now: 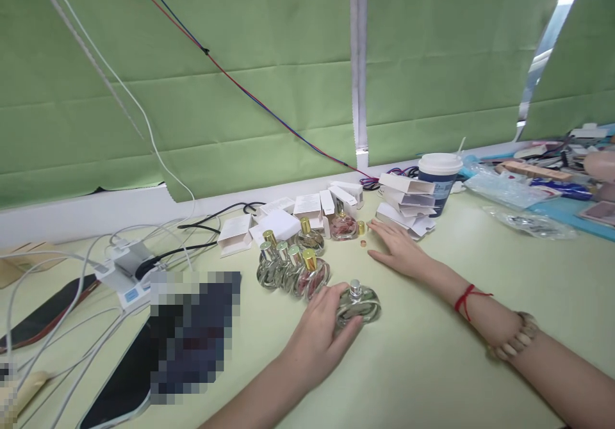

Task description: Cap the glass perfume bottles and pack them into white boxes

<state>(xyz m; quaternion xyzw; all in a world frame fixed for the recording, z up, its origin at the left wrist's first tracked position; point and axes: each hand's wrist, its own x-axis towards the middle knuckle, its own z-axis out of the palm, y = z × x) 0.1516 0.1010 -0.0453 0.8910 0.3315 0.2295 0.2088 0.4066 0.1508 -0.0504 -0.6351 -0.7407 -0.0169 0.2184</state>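
My left hand (319, 326) is closed around a clear round perfume bottle (366, 305) that stands on the table, its silver spray top bare. Farther back, my right hand (396, 246) is open, fingers stretched over the tabletop. Close to its fingertips are a gold cap (361, 227) and a small orange-gold ring (363, 243). Just left of these stands a pink perfume bottle (344, 227) with its spray top uncovered. Several more perfume bottles (291, 277) with gold or silver caps are grouped left of my left hand.
Opened white cartons (235, 234) lie along the wall, others are stacked (407, 202) beside a lidded paper cup (438, 182). At left are a power strip (129, 275), tangled white cables and a dark tablet-like device (122, 378). Plastic bags (512, 189) and clutter cover the far right.
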